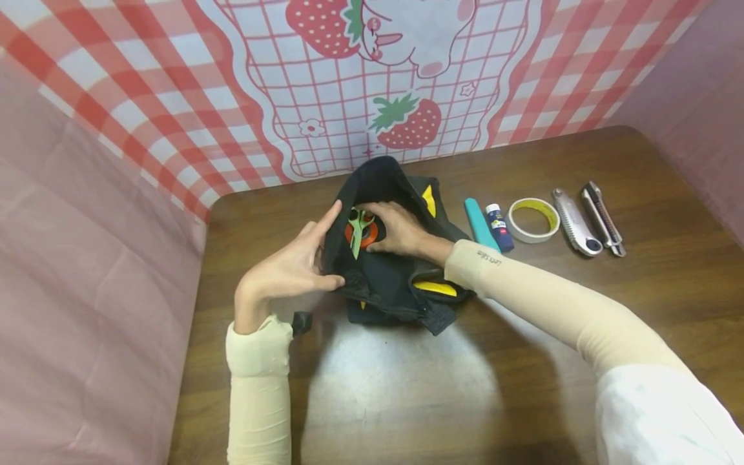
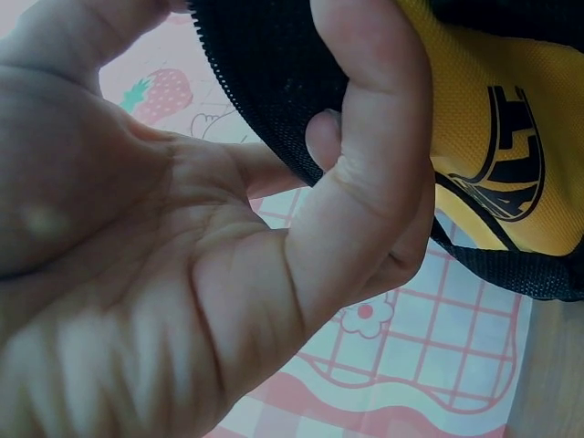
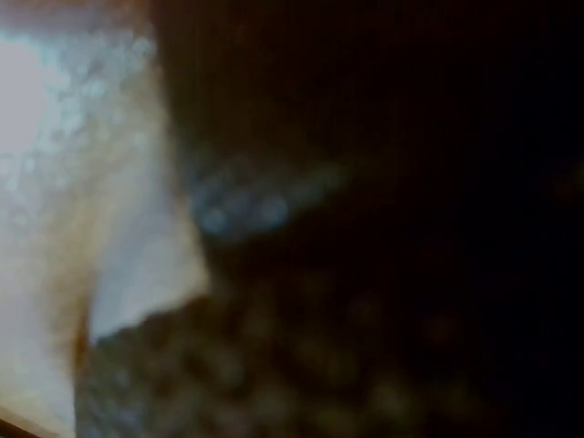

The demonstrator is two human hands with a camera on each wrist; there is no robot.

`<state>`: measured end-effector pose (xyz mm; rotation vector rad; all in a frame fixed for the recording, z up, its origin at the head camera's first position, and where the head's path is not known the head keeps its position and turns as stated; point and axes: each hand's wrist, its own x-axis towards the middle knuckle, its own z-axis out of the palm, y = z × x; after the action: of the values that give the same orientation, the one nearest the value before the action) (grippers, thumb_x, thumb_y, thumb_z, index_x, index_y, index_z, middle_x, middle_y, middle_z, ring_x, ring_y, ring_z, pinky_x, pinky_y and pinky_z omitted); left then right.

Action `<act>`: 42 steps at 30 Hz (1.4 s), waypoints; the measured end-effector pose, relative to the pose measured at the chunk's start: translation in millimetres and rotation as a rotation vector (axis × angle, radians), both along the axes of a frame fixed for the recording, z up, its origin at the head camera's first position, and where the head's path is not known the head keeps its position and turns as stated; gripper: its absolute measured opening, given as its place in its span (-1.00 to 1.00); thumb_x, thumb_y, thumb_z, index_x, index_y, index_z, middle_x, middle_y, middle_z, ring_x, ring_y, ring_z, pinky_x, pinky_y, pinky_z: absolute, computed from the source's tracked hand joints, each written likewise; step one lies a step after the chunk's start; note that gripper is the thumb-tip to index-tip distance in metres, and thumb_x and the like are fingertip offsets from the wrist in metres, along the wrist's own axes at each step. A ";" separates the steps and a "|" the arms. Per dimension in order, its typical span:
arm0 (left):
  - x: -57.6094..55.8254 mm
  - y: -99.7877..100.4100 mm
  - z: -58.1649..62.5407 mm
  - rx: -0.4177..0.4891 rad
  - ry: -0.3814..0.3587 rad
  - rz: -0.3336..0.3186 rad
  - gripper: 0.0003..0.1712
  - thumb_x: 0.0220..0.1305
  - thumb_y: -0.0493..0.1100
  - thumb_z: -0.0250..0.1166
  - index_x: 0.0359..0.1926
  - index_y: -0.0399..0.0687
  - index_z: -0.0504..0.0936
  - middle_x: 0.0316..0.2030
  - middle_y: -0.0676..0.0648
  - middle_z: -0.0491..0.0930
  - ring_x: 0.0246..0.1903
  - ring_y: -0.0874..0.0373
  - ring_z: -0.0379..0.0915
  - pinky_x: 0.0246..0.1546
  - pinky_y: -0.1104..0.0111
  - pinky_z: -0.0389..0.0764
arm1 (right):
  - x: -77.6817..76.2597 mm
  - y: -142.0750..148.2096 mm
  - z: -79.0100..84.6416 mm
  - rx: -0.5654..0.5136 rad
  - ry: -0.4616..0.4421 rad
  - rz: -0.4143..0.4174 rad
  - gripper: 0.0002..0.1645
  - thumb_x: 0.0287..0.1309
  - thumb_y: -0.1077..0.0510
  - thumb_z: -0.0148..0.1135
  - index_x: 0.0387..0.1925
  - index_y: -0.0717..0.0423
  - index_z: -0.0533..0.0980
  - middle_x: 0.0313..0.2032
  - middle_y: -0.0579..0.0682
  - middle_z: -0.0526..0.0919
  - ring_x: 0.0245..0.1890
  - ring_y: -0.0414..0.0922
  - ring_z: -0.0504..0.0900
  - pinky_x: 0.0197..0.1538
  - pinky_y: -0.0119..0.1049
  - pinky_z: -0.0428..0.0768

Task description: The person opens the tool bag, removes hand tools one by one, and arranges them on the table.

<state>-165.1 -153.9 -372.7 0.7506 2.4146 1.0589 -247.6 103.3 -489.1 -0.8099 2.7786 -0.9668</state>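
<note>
A black-and-yellow zip bag (image 1: 386,281) stands gaping on the wooden table in the head view. My left hand (image 1: 290,265) grips its left rim, with the thumb toward the near side; the left wrist view shows fingers curled round the zipped black edge (image 2: 265,82). Inside the bag is my right hand (image 1: 401,229), its fingers and thumb curved about a round orange-and-black thing (image 1: 369,239). Green scissors (image 1: 356,244) lie over that round thing, beside the fingertips. The right wrist view is too dark and blurred to show the hold.
Right of the bag lie a teal bar-shaped thing (image 1: 481,225), a glue stick (image 1: 498,226), a roll of tape (image 1: 532,237) and two box cutters (image 1: 577,223) (image 1: 602,218). A strawberry-patterned cloth (image 1: 337,110) hangs behind the table (image 1: 372,400).
</note>
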 end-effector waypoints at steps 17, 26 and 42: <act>1.5 0.3 -0.2 0.004 0.027 -0.007 0.48 0.15 -0.24 0.60 0.84 0.06 -0.22 -0.04 -0.21 0.34 -0.15 -0.01 0.34 -0.14 0.22 0.47 | -4.3 -1.7 -1.0 0.022 0.034 0.005 0.04 0.03 0.12 0.79 0.52 0.16 0.49 0.23 0.18 0.69 0.27 0.19 0.56 0.39 0.11 0.50; 1.6 1.3 -1.2 0.013 0.016 -0.021 0.47 0.18 -0.25 0.60 0.84 0.04 -0.24 0.03 -0.24 0.36 -0.07 -0.02 0.34 -0.08 0.19 0.49 | -0.3 3.8 4.4 0.086 0.028 0.032 0.11 -0.10 0.11 0.82 0.51 0.20 0.50 0.15 0.18 0.70 0.19 0.17 0.60 0.33 0.09 0.54; 1.9 3.2 0.0 0.013 0.027 -0.017 0.47 0.15 -0.26 0.60 0.84 0.00 -0.22 -0.03 -0.23 0.35 -0.15 0.00 0.36 -0.14 0.23 0.49 | 14.4 14.0 26.1 0.181 0.033 0.113 0.21 -0.16 0.19 0.83 0.55 0.29 0.45 0.19 0.23 0.63 0.06 0.10 0.66 0.17 0.02 0.68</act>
<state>-163.2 -150.8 -372.7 0.7929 2.4217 1.0656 -233.3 117.3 -463.0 -0.9505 2.7619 -0.6786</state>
